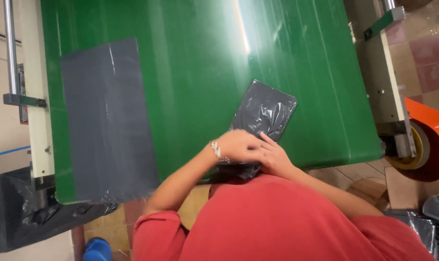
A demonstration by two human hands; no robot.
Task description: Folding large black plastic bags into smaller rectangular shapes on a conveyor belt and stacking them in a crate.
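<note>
black plastic package (264,112) lies at frame centre on the green belt (195,63); left hand (237,147) and right hand (273,155) grip its near end (fingers closed over the plastic).

The green conveyor belt (205,63) lies open across its far and middle stretch, with bare surface between the flat grey sheet (108,121) on the left and the black plastic packet (263,116) near the front edge. Both hands, left (236,146) and right (272,157), crowd the packet's near end, closing off the front edge there. To the right of the packet the belt is bare up to the metal side rail (383,87). The cream frame (35,96) walls off the left side. An orange wheel housing (429,140) stands beyond the right corner.
</note>
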